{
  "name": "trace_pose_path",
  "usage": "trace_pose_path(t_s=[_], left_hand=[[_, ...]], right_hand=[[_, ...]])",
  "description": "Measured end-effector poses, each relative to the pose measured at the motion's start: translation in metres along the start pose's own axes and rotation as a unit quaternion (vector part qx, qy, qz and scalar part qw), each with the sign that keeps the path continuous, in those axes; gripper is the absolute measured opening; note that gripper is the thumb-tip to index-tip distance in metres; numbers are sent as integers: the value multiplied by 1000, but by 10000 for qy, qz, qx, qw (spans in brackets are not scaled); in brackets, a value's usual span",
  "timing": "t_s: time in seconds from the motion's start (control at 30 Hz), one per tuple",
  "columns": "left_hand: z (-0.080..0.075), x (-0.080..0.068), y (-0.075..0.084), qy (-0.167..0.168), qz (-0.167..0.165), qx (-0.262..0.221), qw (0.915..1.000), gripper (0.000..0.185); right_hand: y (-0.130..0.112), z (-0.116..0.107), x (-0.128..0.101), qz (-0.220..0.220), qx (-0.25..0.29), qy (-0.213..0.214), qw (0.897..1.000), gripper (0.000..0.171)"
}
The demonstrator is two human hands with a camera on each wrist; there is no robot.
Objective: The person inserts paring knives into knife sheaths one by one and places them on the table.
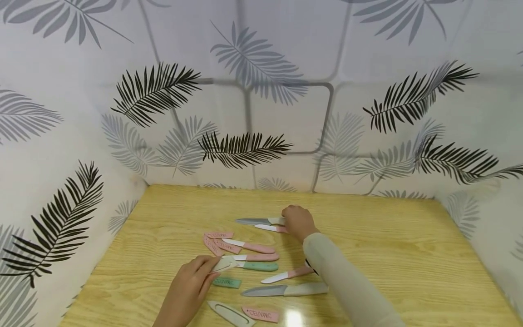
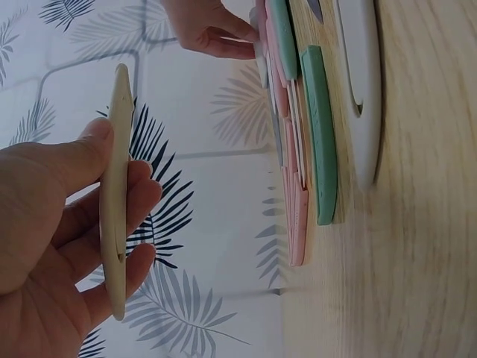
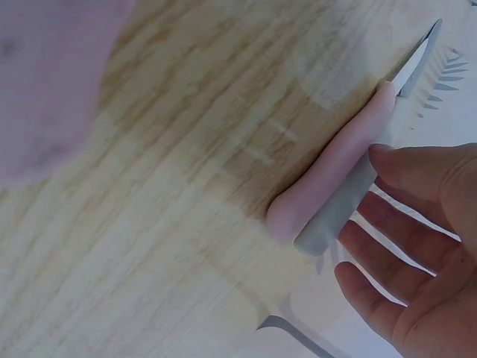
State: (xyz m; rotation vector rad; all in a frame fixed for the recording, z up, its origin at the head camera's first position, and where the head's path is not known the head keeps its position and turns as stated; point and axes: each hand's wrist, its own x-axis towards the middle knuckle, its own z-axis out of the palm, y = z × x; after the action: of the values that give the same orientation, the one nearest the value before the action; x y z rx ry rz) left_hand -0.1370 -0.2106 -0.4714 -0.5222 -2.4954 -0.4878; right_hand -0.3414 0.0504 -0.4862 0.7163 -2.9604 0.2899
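Observation:
My left hand [image 1: 191, 282] pinches a cream knife sheath [image 2: 113, 194] between thumb and fingers, above the table. At the back, my right hand [image 1: 300, 221] has thumb and fingertips on the cream handle of a grey-bladed knife [image 1: 254, 221]. In the right wrist view, that cream handle [image 3: 339, 205] lies right alongside the pink handle [image 3: 335, 160] of a white-bladed knife. Near the left hand are two pink-handled knives, a green-handled knife [image 1: 260, 266] and a green sheath [image 1: 227, 283]. Several pink sheaths [image 1: 219, 235] lie grouped behind them.
Closer to the front lie a large cream-handled knife [image 1: 304, 289], a pink-handled knife [image 1: 297, 272] partly behind the right sleeve, a second cream sheath [image 1: 231, 313] and a pink sheath [image 1: 261, 314]. Leaf-patterned cloth [image 1: 286, 113] borders the wooden table [image 1: 392, 236] at the back and sides.

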Motion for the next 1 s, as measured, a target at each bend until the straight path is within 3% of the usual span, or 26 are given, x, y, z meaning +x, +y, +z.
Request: trace_pose_path(t_s=[0.33, 0.57, 0.83, 0.97, 1.0], left_hand=[[-2, 0, 2, -138, -48, 85, 9999, 34], [-2, 0, 4, -205, -121, -13, 9997, 34], [1, 3, 4, -250, 396, -200, 9987, 35], [1, 5, 4, -250, 430, -194, 9986, 35], [0, 5, 4, -239, 425, -203, 9986, 35]], right_hand=[[-1, 6, 1, 9, -40, -126, 9999, 29], [3, 6, -3, -240, 6, -30, 9997, 38], [5, -2, -8, -268, 144, -309, 9991, 43], [2, -14, -14, -370, 97, -222, 9990, 47], [2, -17, -17, -428, 87, -117, 9990, 41]])
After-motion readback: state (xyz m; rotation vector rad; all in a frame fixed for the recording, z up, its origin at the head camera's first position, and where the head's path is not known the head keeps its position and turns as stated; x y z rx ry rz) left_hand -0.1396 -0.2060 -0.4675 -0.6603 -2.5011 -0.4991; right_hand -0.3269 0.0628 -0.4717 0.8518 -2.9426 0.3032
